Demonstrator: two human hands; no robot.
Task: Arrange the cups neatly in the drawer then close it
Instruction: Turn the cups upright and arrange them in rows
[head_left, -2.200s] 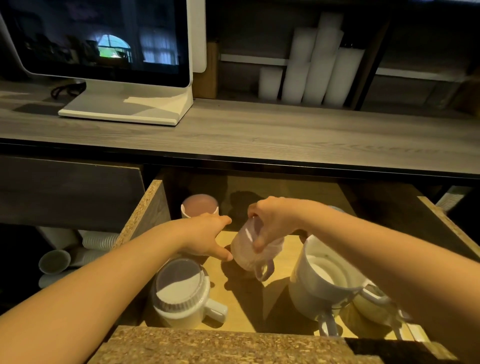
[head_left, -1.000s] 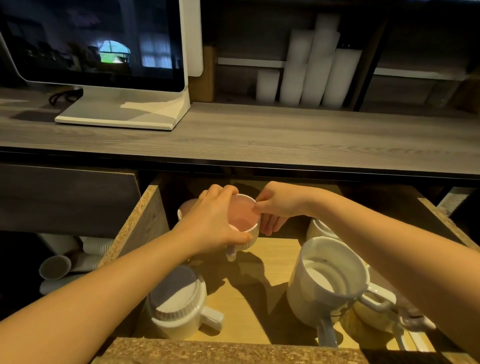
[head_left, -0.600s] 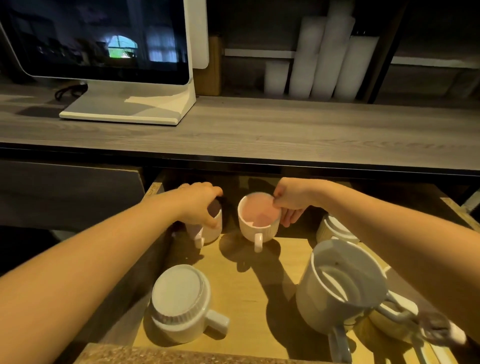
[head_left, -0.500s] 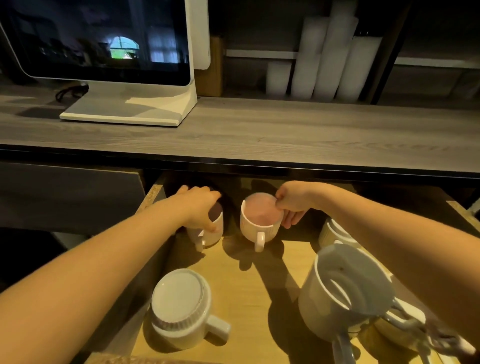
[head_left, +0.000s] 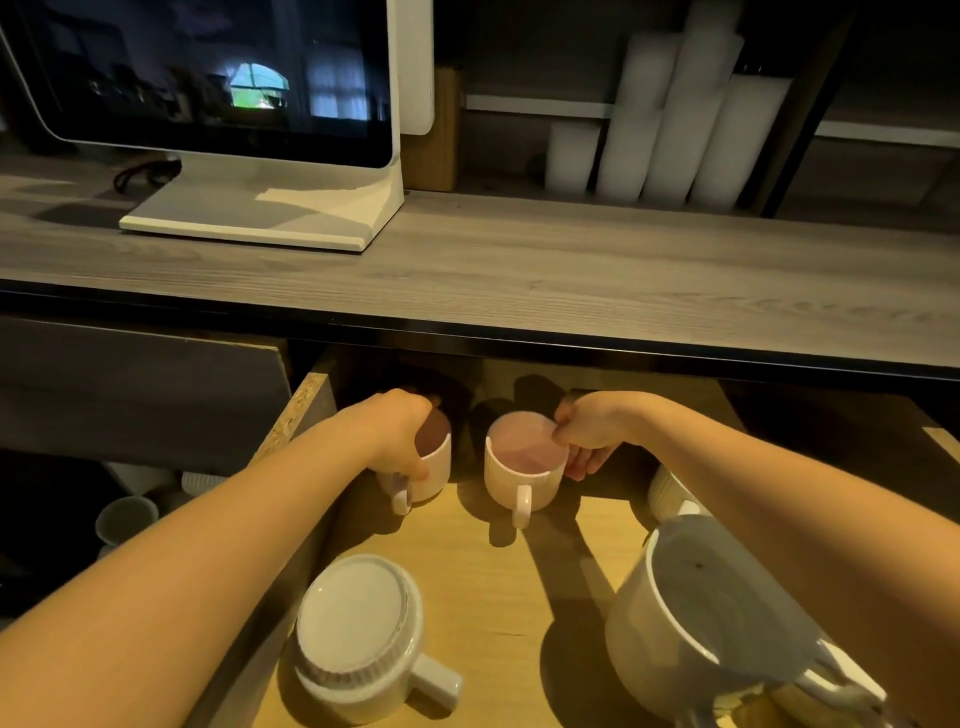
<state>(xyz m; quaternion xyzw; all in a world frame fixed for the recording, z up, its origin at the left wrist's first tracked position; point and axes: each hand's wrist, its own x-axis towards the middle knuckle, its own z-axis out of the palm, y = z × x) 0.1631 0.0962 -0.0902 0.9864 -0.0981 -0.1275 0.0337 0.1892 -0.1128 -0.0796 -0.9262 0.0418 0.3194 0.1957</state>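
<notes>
The open wooden drawer (head_left: 483, 587) holds several white cups. At its back stand two upright cups with pink insides. My left hand (head_left: 397, 434) grips the left pink cup (head_left: 434, 462) by its rim. My right hand (head_left: 589, 431) pinches the rim of the right pink cup (head_left: 524, 470), whose handle points toward me. An upside-down white mug (head_left: 363, 636) sits at the front left. A large white mug (head_left: 701, 629) stands tilted at the front right, on other cups. Another white cup (head_left: 670, 491) shows partly behind my right forearm.
A grey wooden counter (head_left: 519, 270) overhangs the drawer's back. A white monitor (head_left: 218, 104) stands on it at left, white cylinders (head_left: 670, 114) on the shelf behind. Paper cups (head_left: 124, 517) lie in the dark space left of the drawer.
Both hands carried the second pink cup to the drawer's back. It now stands upright beside the first; my left hand moved onto the left cup and my right hand stays on the right one.
</notes>
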